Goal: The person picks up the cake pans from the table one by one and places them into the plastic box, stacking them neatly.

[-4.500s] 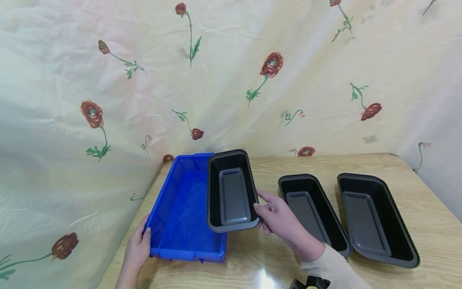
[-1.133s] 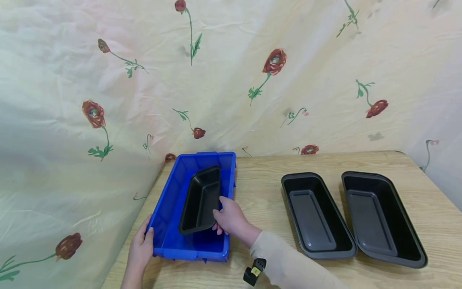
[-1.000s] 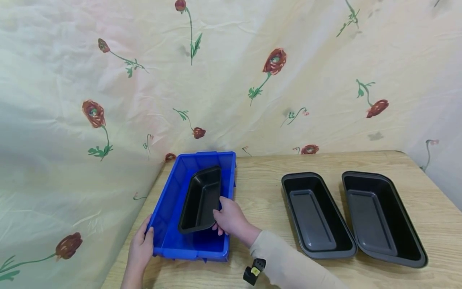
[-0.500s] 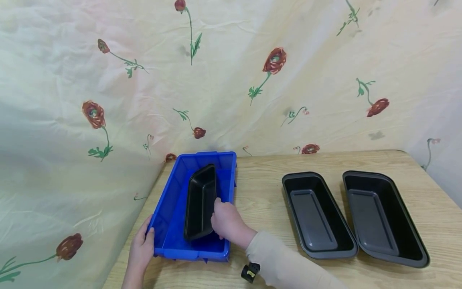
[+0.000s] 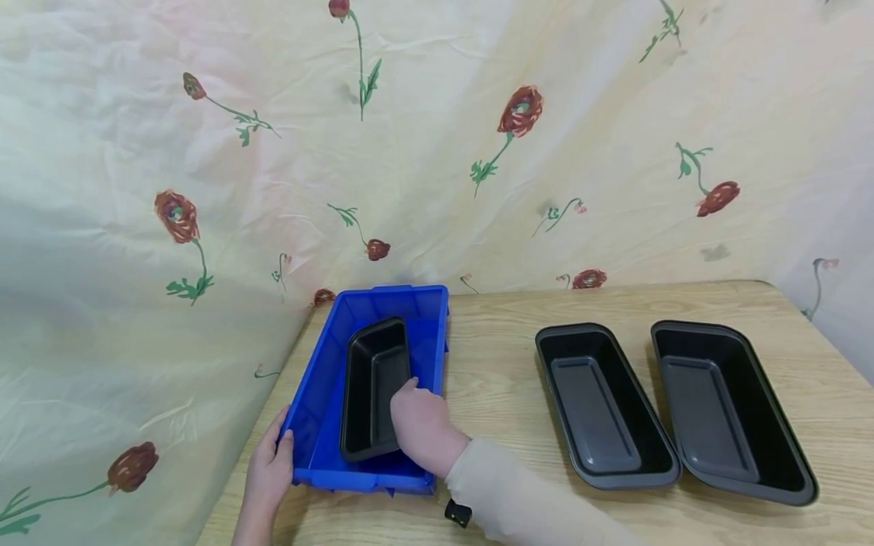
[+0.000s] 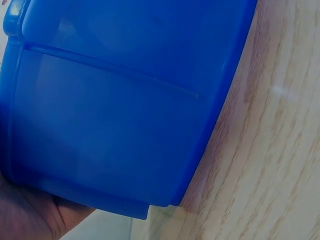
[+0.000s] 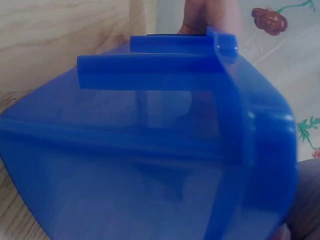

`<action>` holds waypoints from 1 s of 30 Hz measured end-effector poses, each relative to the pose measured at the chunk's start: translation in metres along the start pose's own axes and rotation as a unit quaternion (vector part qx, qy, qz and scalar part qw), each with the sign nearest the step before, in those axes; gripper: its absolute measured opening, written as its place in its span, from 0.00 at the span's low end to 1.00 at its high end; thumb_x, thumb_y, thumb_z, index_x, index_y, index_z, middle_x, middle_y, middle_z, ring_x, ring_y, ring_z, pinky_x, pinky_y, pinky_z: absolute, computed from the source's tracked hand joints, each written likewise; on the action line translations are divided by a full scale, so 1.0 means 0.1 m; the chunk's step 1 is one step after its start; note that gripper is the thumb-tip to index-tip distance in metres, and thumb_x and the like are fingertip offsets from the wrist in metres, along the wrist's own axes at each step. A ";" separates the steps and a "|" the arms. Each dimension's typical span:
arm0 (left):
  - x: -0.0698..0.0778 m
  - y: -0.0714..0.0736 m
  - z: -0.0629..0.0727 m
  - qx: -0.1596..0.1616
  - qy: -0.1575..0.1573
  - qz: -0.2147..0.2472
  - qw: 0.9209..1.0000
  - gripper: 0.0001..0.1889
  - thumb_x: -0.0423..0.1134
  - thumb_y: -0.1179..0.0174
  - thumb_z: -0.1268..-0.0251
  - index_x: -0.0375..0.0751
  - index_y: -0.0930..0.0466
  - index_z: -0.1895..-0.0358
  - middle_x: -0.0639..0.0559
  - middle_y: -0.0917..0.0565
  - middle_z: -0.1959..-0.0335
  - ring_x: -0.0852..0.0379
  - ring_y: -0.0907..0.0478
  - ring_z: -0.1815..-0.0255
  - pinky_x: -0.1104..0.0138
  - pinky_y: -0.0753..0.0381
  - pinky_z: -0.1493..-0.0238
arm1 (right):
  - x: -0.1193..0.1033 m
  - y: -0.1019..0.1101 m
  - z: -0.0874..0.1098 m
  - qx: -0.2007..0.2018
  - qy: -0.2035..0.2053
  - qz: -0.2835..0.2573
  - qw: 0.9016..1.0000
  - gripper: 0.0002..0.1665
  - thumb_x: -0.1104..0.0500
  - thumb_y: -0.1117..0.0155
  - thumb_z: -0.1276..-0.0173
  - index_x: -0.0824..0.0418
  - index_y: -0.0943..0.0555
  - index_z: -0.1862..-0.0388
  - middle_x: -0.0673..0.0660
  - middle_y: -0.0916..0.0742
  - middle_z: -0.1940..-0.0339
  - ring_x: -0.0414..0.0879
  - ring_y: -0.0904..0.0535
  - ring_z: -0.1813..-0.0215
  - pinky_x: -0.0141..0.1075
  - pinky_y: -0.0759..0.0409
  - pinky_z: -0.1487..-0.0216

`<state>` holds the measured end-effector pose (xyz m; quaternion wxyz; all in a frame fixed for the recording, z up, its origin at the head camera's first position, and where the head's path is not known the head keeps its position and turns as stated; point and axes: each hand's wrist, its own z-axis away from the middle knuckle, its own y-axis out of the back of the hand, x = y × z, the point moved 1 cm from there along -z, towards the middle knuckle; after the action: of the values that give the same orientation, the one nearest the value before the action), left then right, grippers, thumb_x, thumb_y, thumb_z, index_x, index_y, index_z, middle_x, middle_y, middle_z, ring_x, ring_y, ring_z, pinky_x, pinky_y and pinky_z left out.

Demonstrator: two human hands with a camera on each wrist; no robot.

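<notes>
In the head view a dark loaf pan (image 5: 374, 371) is inside a blue plastic bin (image 5: 432, 326), its open side up and slightly tilted. My right hand (image 5: 426, 428) grips the pan's right rim near its front corner; most of the fingers are hidden behind the hand. My left hand (image 5: 268, 462) holds the bin's left side near the front corner, thumb on the rim. The left wrist view has the bin's outer wall (image 6: 110, 125) with part of my left hand (image 6: 30, 212) under its edge. The bin's wall (image 7: 125, 200) also fills most of the right wrist view.
Two more dark loaf pans, a nearer-middle pan (image 5: 594, 409) and a far-right pan (image 5: 710, 417), lie side by side on the wooden table (image 5: 492, 334), their front corners close together. A flowered cloth (image 5: 423, 152) hangs behind and along the left.
The loaf pan has come left from over the bin's right rim down into the bin, held by my right hand. Lately it has levelled from a steep tilt. My left hand keeps its place.
</notes>
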<state>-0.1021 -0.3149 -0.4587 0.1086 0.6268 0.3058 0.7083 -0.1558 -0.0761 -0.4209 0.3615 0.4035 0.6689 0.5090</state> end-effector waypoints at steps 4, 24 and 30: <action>0.00 0.00 0.01 -0.001 0.001 0.002 1.000 0.26 0.32 0.62 0.14 0.31 0.45 0.19 0.25 0.43 0.22 0.25 0.45 0.23 0.35 0.44 0.26 | -0.05 -0.03 -0.01 -0.019 -0.013 0.033 0.999 0.27 0.57 0.27 0.34 0.75 0.17 0.42 0.51 0.30 0.94 0.39 0.31 0.90 0.32 0.25 0.89; -0.01 0.00 0.00 -0.003 0.005 -0.003 1.000 0.26 0.33 0.63 0.14 0.31 0.46 0.19 0.25 0.43 0.22 0.25 0.45 0.23 0.34 0.43 0.26 | -0.11 -0.05 0.00 -0.024 -0.017 0.081 0.996 0.22 0.57 0.26 0.33 0.71 0.13 0.46 0.54 0.20 0.87 0.39 0.23 0.85 0.33 0.20 0.84; 0.00 0.01 0.00 -0.008 0.010 -0.003 1.000 0.27 0.34 0.63 0.14 0.31 0.47 0.18 0.26 0.44 0.21 0.25 0.46 0.23 0.35 0.43 0.26 | -0.01 0.00 0.13 0.054 0.034 -0.002 0.998 0.21 0.64 0.26 0.36 0.73 0.15 0.46 0.55 0.18 0.85 0.41 0.22 0.84 0.33 0.20 0.83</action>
<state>-0.1020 -0.3157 -0.4587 0.1125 0.6177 0.3027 0.7171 -0.1433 -0.0718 -0.4236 0.3175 0.4038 0.7081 0.4845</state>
